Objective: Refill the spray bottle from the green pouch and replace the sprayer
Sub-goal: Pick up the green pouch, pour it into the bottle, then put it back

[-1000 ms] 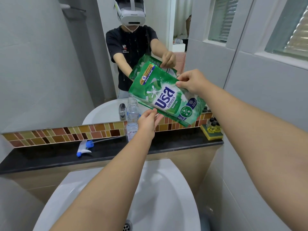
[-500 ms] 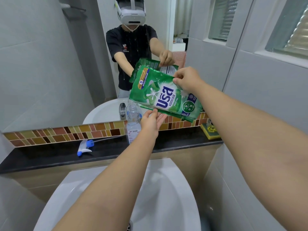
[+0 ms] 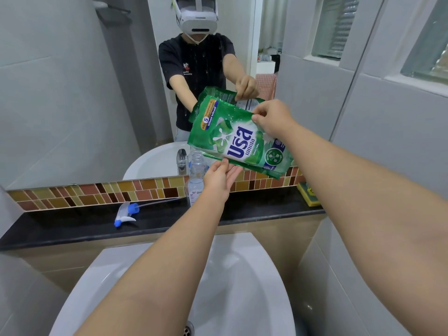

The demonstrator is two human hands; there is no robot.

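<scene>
The green pouch [image 3: 232, 139] hangs tilted in the air above the black ledge, printed side toward me. My right hand [image 3: 271, 118] pinches its upper right edge. My left hand [image 3: 219, 177] supports its lower edge from beneath, fingers against the plastic. Just left of that hand stands the clear spray bottle [image 3: 196, 175], uncapped, its open neck under the pouch's lower left corner and its right side hidden by my hand. The white and blue sprayer [image 3: 126, 213] lies on its side on the ledge to the left, its thin tube pointing right.
A black ledge [image 3: 72, 226] with a brown tile strip runs under the mirror [image 3: 84, 81], which reflects a person holding the pouch. A yellow-green sponge [image 3: 309, 194] sits at the ledge's right end. The white sink basin [image 3: 230, 287] lies below my arms. Grey tiled walls close both sides.
The pouch has tipped flatter and moved slightly left above the bottle. My right hand rose and shifted left with it; my left hand stayed under its lower edge.
</scene>
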